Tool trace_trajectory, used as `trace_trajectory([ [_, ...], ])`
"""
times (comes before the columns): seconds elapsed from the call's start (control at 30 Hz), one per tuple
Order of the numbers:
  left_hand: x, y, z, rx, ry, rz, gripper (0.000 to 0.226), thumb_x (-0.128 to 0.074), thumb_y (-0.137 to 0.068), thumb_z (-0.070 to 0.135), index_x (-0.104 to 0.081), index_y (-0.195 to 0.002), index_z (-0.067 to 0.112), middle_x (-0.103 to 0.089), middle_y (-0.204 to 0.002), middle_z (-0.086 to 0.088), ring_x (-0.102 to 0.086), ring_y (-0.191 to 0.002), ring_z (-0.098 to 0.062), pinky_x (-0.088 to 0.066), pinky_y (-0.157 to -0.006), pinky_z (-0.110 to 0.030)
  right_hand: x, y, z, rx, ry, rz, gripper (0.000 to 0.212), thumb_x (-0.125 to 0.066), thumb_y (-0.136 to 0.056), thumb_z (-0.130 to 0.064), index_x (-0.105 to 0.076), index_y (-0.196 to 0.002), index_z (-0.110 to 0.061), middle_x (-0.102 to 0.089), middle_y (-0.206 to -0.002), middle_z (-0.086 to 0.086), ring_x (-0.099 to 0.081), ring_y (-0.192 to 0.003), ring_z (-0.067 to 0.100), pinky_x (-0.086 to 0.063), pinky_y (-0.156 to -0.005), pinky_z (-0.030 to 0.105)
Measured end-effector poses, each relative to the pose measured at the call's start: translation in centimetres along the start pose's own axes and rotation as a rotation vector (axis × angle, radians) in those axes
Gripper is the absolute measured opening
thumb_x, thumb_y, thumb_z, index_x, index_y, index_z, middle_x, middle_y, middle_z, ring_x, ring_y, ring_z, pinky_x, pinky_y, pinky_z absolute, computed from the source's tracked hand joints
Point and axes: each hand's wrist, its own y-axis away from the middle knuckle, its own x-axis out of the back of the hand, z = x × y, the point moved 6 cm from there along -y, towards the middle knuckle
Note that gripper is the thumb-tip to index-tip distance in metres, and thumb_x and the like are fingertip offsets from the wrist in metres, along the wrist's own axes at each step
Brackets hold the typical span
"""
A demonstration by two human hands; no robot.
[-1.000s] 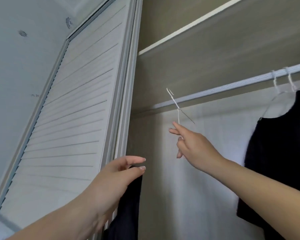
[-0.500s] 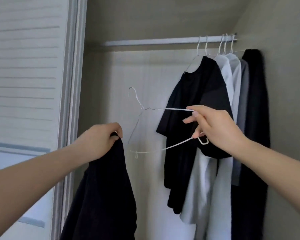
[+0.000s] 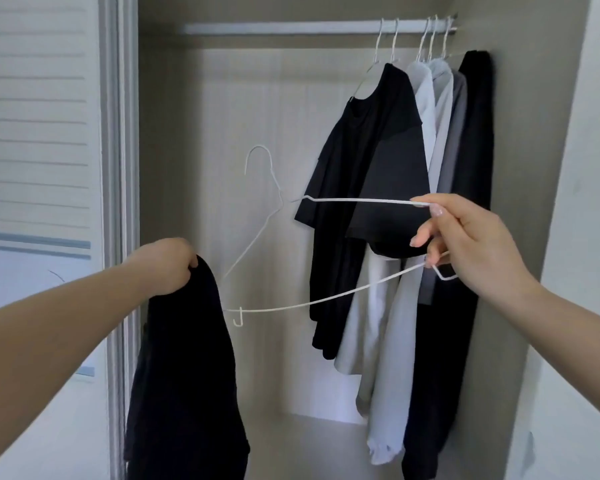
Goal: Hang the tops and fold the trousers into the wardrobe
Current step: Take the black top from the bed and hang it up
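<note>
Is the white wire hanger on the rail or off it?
Off. The white wire hanger is tilted in the right hand, its hook pointing left, below the rail.

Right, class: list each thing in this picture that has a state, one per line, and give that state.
Left hand: grips the black garment, which hangs loose, not on a hanger.
Right hand: holds the white wire hanger, empty, off the rail.
Rail: carries hung tops at its right end.
Black T-shirt: hung.

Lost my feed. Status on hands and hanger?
Left hand grips black garment. Right hand pinches white hanger, off the rail. Nothing in the way.
</note>
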Motion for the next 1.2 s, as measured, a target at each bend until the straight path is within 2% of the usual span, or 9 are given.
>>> trace_trajectory([
  [0.23,-3.6,-0.6,-1.0,0.112,0.095,-0.159,0.034,-0.041,-0.089,0.006,-0.064,-0.114,0.0,-0.064,-0.116,-0.014,-0.06,-0.106,-0.027,-0.05,-0.091,-0.032,0.2,0.4,-0.3,0.012,-0.079,0.015,0.032,-0.038,-0.102,-0.017,-0.064,-0.098,-0.035,-0.066,-0.067,0.0,-0.05,-0.043,0.01,-0.057,-0.059,0.042],
  [0.43,-3.5,-1.4,0.5,0.069,0.408,-0.16,0.024,-0.052,-0.087,0.011,-0.071,-0.095,-0.001,-0.07,-0.096,-0.016,-0.064,-0.092,-0.027,-0.048,-0.075,-0.029,-0.6,0.2,-0.4,0.06,-0.074,-0.019,0.032,-0.038,-0.102,-0.018,-0.063,-0.1,-0.037,-0.066,-0.069,-0.001,-0.053,-0.046,0.012,-0.055,-0.056,0.027],
  [0.53,-2.2,-1.1,2.6,0.067,0.647,-0.103,0.022,-0.055,-0.084,0.019,-0.07,-0.08,0.003,-0.065,-0.074,-0.009,-0.06,-0.071,-0.02,-0.042,-0.064,-0.025,-1.5,0.4,0.0,0.066,-0.069,-0.049,0.031,-0.038,-0.101,-0.018,-0.063,-0.103,-0.037,-0.067,-0.071,0.0,-0.055,-0.048,0.014,-0.051,-0.055,0.019],
  [0.67,-0.7,-0.6,4.9,0.073,1.051,-0.104,0.051,-0.064,-0.063,0.052,-0.07,-0.082,0.005,-0.066,-0.078,-0.003,-0.063,-0.078,-0.019,-0.045,-0.078,-0.028,-3.0,1.1,0.6,0.054,-0.068,-0.094,0.031,-0.038,-0.101,-0.015,-0.063,-0.105,-0.032,-0.067,-0.072,0.001,-0.053,-0.046,0.011,-0.049,-0.054,0.018],
  [0.8,0.5,-0.4,6.9,0.087,1.241,-0.066,0.075,-0.065,-0.058,0.075,-0.071,-0.103,0.015,-0.071,-0.104,-0.002,-0.066,-0.101,-0.02,-0.047,-0.098,-0.036,-4.7,2.6,1.0,0.043,-0.054,-0.13,0.03,-0.038,-0.1,-0.014,-0.063,-0.107,-0.028,-0.067,-0.071,-0.001,-0.053,-0.046,0.007,-0.05,-0.055,0.021],
  [0.9,0.7,-0.4,6.7,0.156,1.335,0.065,0.061,-0.067,-0.071,0.063,-0.071,-0.091,0.006,-0.07,-0.095,-0.006,-0.065,-0.095,-0.025,-0.049,-0.096,-0.039,-5.4,3.7,1.5,0.02,-0.078,-0.121,0.03,-0.038,-0.1,-0.015,-0.062,-0.108,-0.029,-0.067,-0.07,0.0,-0.055,-0.047,0.009,-0.052,-0.056,0.024],
  [0.97,0.3,-0.3,6.2,0.181,1.373,0.13,0.056,-0.068,-0.075,0.054,-0.065,-0.081,-0.001,-0.059,-0.08,-0.008,-0.059,-0.079,-0.025,-0.048,-0.084,-0.034,-5.8,4.4,1.7,0.006,-0.104,-0.147,0.031,-0.038,-0.1,-0.013,-0.062,-0.11,-0.03,-0.066,-0.069,0.001,-0.057,-0.05,0.011,-0.053,-0.059,0.023],
  [1.07,0.0,0.3,5.5,0.202,1.299,0.185,0.033,-0.065,-0.085,0.039,-0.062,-0.079,0.007,-0.051,-0.076,-0.006,-0.048,-0.071,-0.022,-0.039,-0.07,-0.032,-6.6,5.2,2.2,-0.005,-0.106,-0.212,0.033,-0.04,-0.099,-0.012,-0.062,-0.111,-0.034,-0.067,-0.074,-0.002,-0.061,-0.055,0.01,-0.053,-0.064,0.02],
  [1.2,-0.4,0.9,4.9,0.242,1.231,0.23,0.041,-0.059,-0.092,0.035,-0.059,-0.094,-0.006,-0.058,-0.079,-0.008,-0.053,-0.074,-0.022,-0.043,-0.07,-0.033,-6.3,5.4,0.3,0.274,0.328,-0.167,0.03,-0.046,-0.097,-0.028,-0.061,-0.122,-0.026,-0.06,-0.098,-0.016,-0.055,-0.087,-0.003,-0.043,-0.077,0.008],
])
